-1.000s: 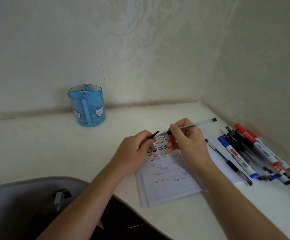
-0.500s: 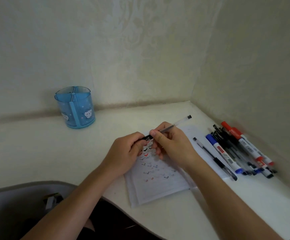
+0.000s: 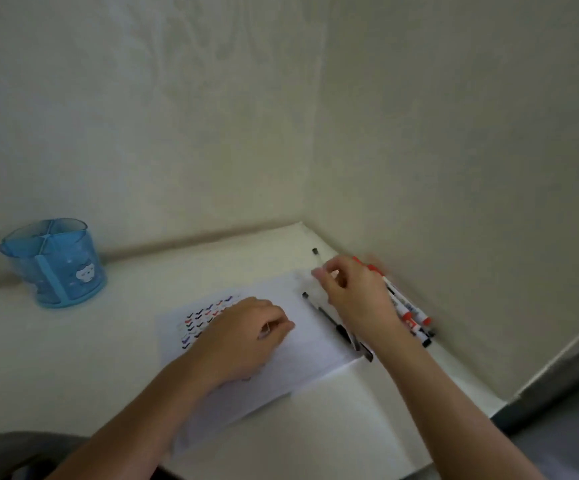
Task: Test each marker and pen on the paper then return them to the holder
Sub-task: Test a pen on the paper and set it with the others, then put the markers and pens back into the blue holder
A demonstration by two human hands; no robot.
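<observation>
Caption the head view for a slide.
Left hand steadies the marked paper while right hand holds a pen above the markers.

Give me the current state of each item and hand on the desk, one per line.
Blue holder: upright near the back wall, nothing visible inside.
Paper: flat on the desk, rows of coloured test marks at its far left.
Left hand: resting on the paper, loosely closed.
Right hand: pinching a clear pen over the pile.
Markers and pens: lying loose by the right wall, none returned.
</observation>
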